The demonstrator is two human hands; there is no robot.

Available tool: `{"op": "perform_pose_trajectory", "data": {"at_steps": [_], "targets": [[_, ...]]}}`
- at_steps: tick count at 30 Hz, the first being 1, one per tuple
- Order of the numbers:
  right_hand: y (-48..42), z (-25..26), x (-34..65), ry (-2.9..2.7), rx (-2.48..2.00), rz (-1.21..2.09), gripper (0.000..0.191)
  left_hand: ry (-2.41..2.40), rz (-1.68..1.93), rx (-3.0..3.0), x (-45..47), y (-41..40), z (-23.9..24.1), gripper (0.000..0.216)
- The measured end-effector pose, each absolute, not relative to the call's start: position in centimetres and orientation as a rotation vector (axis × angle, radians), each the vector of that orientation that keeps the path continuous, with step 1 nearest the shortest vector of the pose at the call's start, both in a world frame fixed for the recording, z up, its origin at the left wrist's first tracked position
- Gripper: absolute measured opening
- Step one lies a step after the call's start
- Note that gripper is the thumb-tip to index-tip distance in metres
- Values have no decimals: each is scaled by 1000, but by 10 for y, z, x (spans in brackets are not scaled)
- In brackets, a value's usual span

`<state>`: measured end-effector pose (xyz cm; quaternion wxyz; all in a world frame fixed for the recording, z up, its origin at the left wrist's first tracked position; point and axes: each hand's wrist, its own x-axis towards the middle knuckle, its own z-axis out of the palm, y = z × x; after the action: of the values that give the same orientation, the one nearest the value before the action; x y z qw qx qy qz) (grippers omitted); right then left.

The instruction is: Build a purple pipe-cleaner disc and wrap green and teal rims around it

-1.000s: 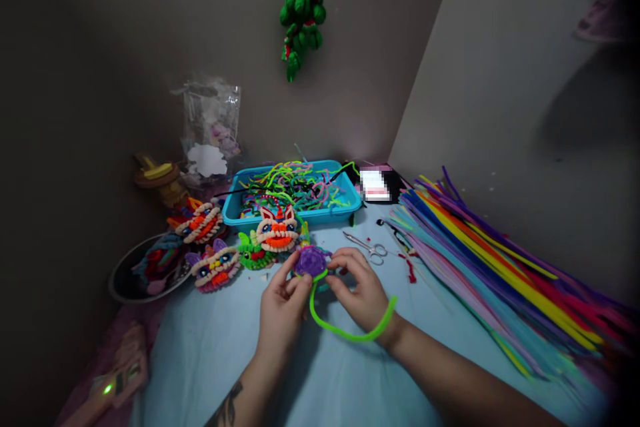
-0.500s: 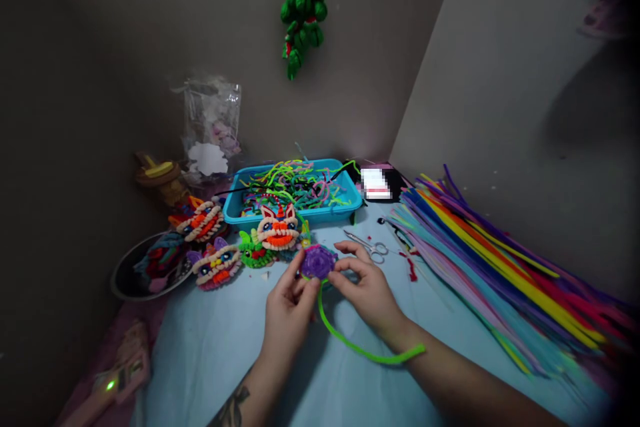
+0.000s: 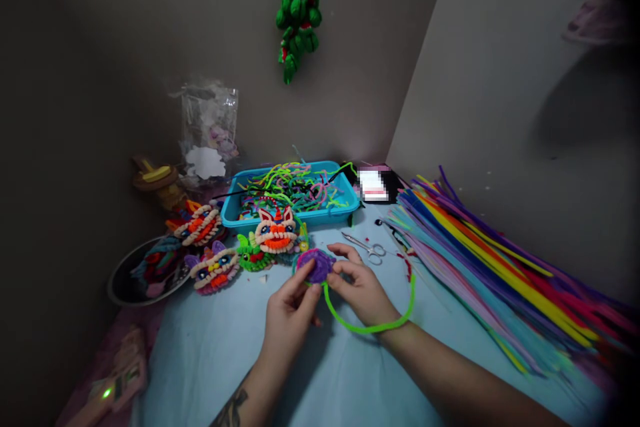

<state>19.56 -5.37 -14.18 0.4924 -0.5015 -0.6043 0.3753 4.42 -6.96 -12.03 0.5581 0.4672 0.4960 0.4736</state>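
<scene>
Between my two hands is a small round purple pipe-cleaner piece (image 3: 319, 268) with a pink and teal edge. My left hand (image 3: 293, 297) grips its left side, forefinger across the front and thumb at the bottom. The fingertips of my right hand (image 3: 361, 283) pinch its right edge, with the upper fingers curled above. From its underside a bright green pipe cleaner (image 3: 367, 329) loops down and rises past my right wrist. Just beyond my hands stands a cream and orange lion-head figure (image 3: 277, 230), beside a green one (image 3: 253, 253).
A blue tray (image 3: 290, 220) of pipe-cleaner scraps stands at the back. Scissors (image 3: 370, 250) lie beyond my right hand. Long coloured pipe cleaners (image 3: 480, 260) cover the right side. At left are a metal bowl (image 3: 117, 293), more lion heads (image 3: 214, 268) and a pink device (image 3: 113, 383).
The purple piece has turned slightly in my fingers, and my left forefinger now lies over its front. The green pipe cleaner's free end has swung upward into a wider loop.
</scene>
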Motion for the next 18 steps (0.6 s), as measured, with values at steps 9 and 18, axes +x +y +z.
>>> {"op": "perform_pose_trajectory", "data": {"at_steps": [9,18], "targets": [[-57,-150,188,-1466,-1212,714,28,1255,1208,1020,43,-68,-118,51],[-71,-137,181,-1649,-1138,607,9,1233,1204,1003,45,-67,-120,47]]}}
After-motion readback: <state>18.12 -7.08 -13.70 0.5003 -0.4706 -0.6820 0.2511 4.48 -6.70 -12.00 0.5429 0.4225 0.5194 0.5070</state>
